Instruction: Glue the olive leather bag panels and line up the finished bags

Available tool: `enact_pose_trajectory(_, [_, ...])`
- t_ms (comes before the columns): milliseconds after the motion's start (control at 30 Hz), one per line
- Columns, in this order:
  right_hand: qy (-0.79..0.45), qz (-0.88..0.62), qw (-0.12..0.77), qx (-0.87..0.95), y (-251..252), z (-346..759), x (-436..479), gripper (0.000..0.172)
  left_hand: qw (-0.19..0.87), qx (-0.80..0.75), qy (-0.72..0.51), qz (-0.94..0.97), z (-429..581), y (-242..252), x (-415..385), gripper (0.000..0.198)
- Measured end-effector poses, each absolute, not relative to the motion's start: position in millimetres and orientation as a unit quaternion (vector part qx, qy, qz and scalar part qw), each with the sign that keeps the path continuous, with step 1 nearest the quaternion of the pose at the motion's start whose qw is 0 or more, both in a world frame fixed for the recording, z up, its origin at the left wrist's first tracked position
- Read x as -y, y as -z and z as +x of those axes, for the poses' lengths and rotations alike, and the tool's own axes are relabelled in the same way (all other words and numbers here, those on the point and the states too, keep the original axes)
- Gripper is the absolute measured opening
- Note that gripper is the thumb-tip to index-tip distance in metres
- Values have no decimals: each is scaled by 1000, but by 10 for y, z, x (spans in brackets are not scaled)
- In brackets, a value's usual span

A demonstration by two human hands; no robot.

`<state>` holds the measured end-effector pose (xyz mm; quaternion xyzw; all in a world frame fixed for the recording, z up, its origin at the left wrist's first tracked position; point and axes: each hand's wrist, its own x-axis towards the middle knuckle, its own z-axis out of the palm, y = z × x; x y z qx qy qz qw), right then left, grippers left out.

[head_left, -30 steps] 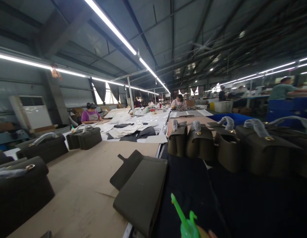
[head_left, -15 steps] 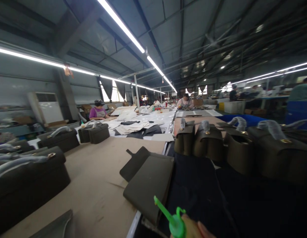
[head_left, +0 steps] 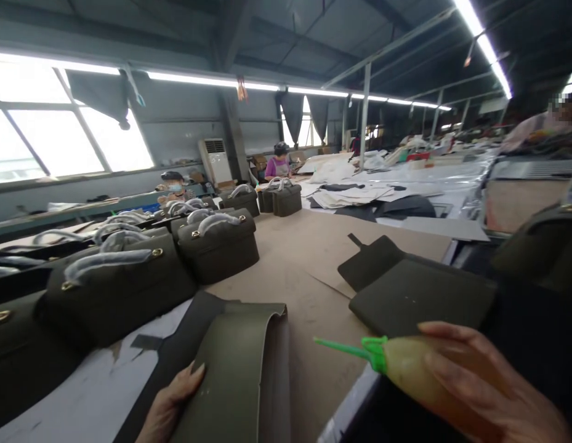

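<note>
Item: squeeze bottle of amber adhesive (head_left: 408,369), green nozzle (head_left: 354,352) tapering to a fine tip. Location: low right of the view, held level above the table's edge, tip aimed left toward the olive leather panel (head_left: 234,375). Holder: right hand (head_left: 484,394), fingers wrapped over the bottle's body, closed round it.

Handling, as judged: soft plastic wall that yields under pressure, so a firm squeeze would likely push glue out. Light. Best gripped mid-body, as now, clear of the nozzle. The tip looks thin and bendable.

Item: olive leather panel, folded over at its upper edge, lying on the cardboard-covered table (head_left: 308,258) at lower centre. Left hand (head_left: 168,409) rests on its left edge, thumb flat on the surface, pressing rather than gripping; the rest of the fingers are out of view. Probably stiff yet flexible, smooth-faced, prone to marks; best steadied by its margins.

Nearby: a second flat panel (head_left: 419,295) just right; finished handbags (head_left: 218,246) with wrapped handles in rows at left; seated worker (head_left: 279,166) far off.
</note>
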<state>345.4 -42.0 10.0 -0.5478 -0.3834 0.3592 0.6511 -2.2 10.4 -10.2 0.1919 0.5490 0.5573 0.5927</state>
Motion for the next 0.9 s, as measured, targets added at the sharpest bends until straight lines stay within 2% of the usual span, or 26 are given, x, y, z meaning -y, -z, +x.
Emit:
enact_pose_trajectory(100, [-321, -574, 604, 450, -198, 3335, 261, 63, 597, -547, -558, 184, -30, 125, -113, 40])
enact_pose_trajectory(233, [-257, -594, 558, 519, -261, 3167, 72, 59, 598, -552, -548, 192, -18, 102, -64, 47])
enact_pose_trajectory(333, [-223, -604, 538, 544, -266, 3080, -56, 57, 610, -540, -551, 183, 24, 57, -49, 42])
enact_pose_trajectory(433, [-204, -608, 522, 562, -263, 3050, -159, 57, 602, -523, -582, 158, 74, 20, -60, 29])
enact_pose_trajectory(500, [-199, -609, 515, 570, -266, 3041, -199, 53, 590, -513, -606, 149, 90, 20, -71, 22])
enact_pose_trajectory(600, [-194, -610, 514, 571, -276, 3009, -214, 43, 590, -517, -599, 160, 67, 54, -88, 23])
enact_pose_trajectory(800, [-177, -618, 522, 560, -276, 2920, -203, 34, 557, -535, -618, 147, 43, 39, -104, 51])
enact_pose_trajectory(900, [-176, -619, 526, 556, -250, 2898, -217, 33, 563, -542, -609, 133, 131, -57, -90, 38])
